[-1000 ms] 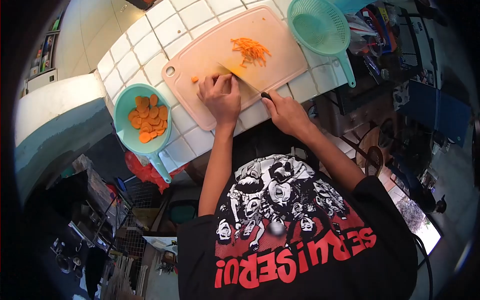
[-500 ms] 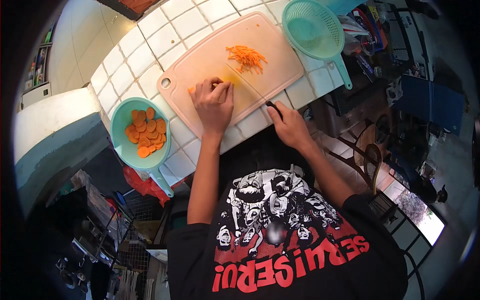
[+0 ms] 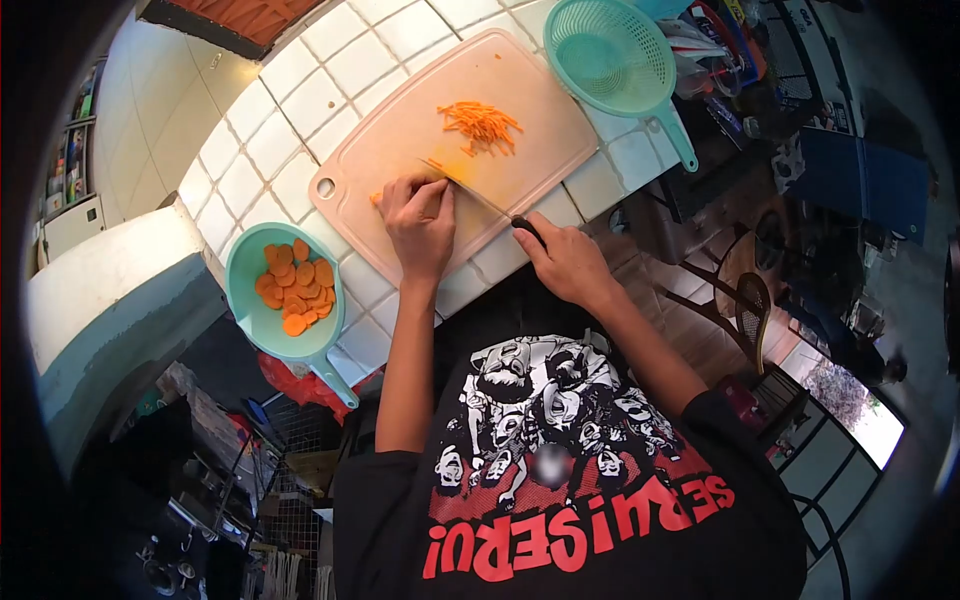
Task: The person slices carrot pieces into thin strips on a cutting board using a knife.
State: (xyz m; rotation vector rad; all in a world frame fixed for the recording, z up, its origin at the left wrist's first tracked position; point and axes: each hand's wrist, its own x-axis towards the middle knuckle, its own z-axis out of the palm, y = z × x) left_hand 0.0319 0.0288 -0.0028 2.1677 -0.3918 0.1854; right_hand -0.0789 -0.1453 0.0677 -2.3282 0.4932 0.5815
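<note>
On the pink cutting board [image 3: 540, 120] lies a pile of thin carrot strips [image 3: 480, 127]. My left hand [image 3: 418, 225] presses down on the board with curled fingers, and a bit of carrot [image 3: 376, 198] shows at its left edge; most of what is under the fingers is hidden. My right hand [image 3: 570, 262] is closed around the black handle of a knife [image 3: 480, 200]. The blade crosses the board diagonally, its tip end beside my left fingertips and small orange pieces.
A turquoise colander [image 3: 240, 300] with round carrot slices [image 3: 295, 285] sits left of the board. Another turquoise colander [image 3: 610, 55] stands at the upper right. White tiles [image 3: 290, 70] surround the board. A chair [image 3: 750, 300] is at the right.
The knife has moved left and its blade now lies closer to my left fingers. My right hand has shifted left with the handle. The whole view has shifted slightly.
</note>
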